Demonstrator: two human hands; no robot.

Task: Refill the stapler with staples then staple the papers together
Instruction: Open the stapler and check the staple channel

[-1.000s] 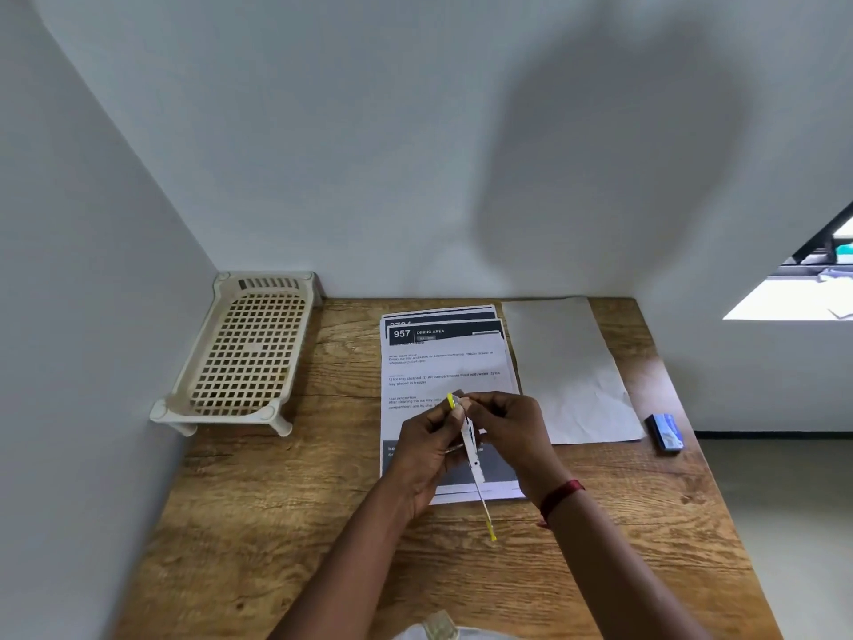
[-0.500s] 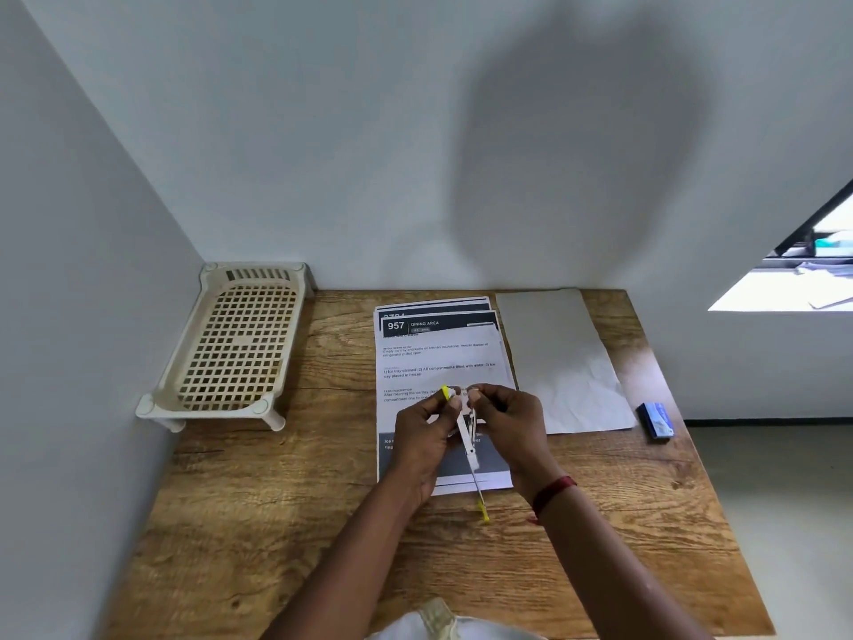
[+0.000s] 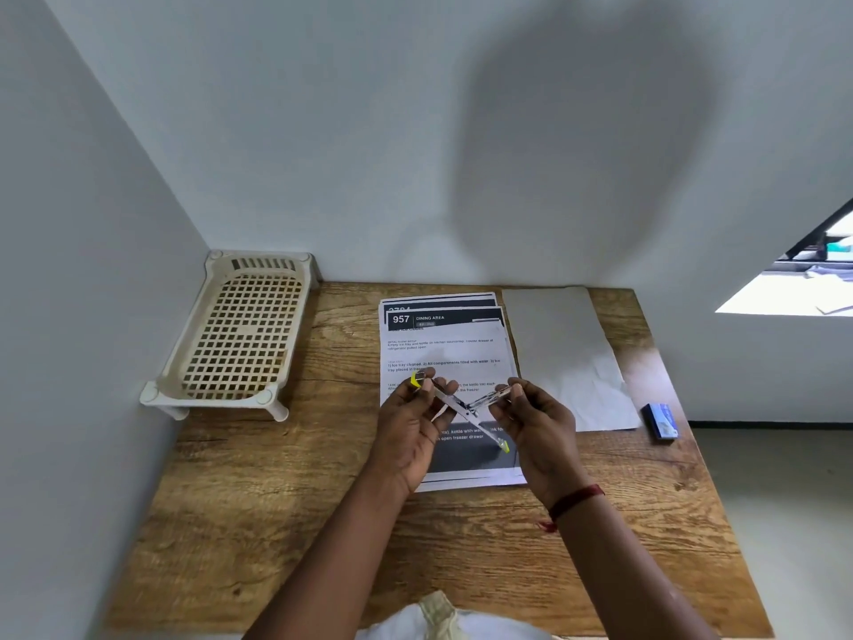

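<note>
A small metal stapler (image 3: 461, 406) with yellow-green ends is held above the printed papers (image 3: 445, 344), its arms swung apart. My left hand (image 3: 411, 427) pinches the yellow front end of one arm. My right hand (image 3: 535, 422) pinches the tip of the other arm, which points up to the right. A thin pusher rod with a yellow tip hangs down toward the lower right. A small blue staple box (image 3: 661, 420) lies at the right edge of the wooden table (image 3: 323, 524).
A cream plastic lattice rack (image 3: 240, 339) stands in the back left corner against the walls. A blank grey sheet (image 3: 567, 353) lies to the right of the printed papers. The table's right edge drops to the floor.
The stapler's arms have been spread apart: my right hand has pulled one arm out to the right while my left hand keeps hold of the yellow end.
</note>
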